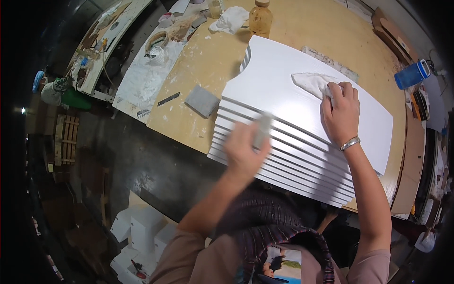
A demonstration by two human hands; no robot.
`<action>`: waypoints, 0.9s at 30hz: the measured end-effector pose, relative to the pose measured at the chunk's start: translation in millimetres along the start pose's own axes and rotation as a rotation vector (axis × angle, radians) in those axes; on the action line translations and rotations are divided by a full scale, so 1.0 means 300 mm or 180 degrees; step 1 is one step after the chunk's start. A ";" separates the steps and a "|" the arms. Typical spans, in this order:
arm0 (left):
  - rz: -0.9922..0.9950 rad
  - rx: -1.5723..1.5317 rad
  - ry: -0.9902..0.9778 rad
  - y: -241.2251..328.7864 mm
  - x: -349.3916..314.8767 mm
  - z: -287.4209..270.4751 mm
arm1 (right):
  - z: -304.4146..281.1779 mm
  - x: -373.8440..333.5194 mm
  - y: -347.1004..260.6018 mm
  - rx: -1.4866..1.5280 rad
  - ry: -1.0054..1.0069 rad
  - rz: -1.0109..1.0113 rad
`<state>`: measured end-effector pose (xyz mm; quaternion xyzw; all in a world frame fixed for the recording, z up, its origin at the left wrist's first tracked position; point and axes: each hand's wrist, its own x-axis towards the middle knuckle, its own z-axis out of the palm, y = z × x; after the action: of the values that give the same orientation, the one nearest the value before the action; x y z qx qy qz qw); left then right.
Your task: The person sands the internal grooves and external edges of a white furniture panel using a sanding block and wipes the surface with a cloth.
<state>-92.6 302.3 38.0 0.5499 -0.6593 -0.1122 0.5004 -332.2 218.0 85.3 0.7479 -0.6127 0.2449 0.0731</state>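
Observation:
A stack of white-painted panels (279, 80) lies on the table, staggered so that several long edges show like steps toward me. My left hand (243, 146), smeared by motion, grips a small grey block (263, 128) that looks like a sanding sponge. It is over the stepped edges at their left part. On the top panel my right hand (343, 109), with a metal band at the wrist, is closed on a white cloth (309, 83). Part of the cloth spreads out to the left of the fingers.
Left of the stack, a grey square pad (202, 101) and a dark flat strip (169, 98) lie on the wooden table (189, 71). Behind stand an amber bottle (260, 21) and a crumpled white rag (230, 20). A blue jug (411, 75) is at the far right.

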 end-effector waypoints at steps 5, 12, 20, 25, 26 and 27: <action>-0.0297 0.0000 0.0525 -0.068 0.037 -0.053 | -0.005 -0.008 0.013 -0.0007 0.0070 -0.0031; 0.0499 -0.0173 -0.0418 0.108 -0.116 0.082 | -0.004 0.000 0.017 0.0140 0.0106 -0.0056; 0.0270 0.0242 0.0053 0.037 -0.088 0.099 | -0.203 -0.229 0.477 -0.0218 0.0103 0.0422; 0.0825 -0.0327 -0.0584 0.204 -0.148 0.192 | -0.184 -0.249 0.478 -0.0644 0.0117 0.0615; 0.0848 -0.0237 -0.0311 0.186 -0.125 0.193 | -0.187 -0.246 0.478 -0.0605 0.0131 0.0615; 0.0862 -0.0136 -0.0048 0.176 -0.109 0.195 | -0.188 -0.250 0.473 -0.0555 0.0133 0.0618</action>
<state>-174.1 325.6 29.6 0.4442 -0.7287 -0.0618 0.5176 -492.8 273.2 73.0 0.6706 -0.6995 0.2122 0.1265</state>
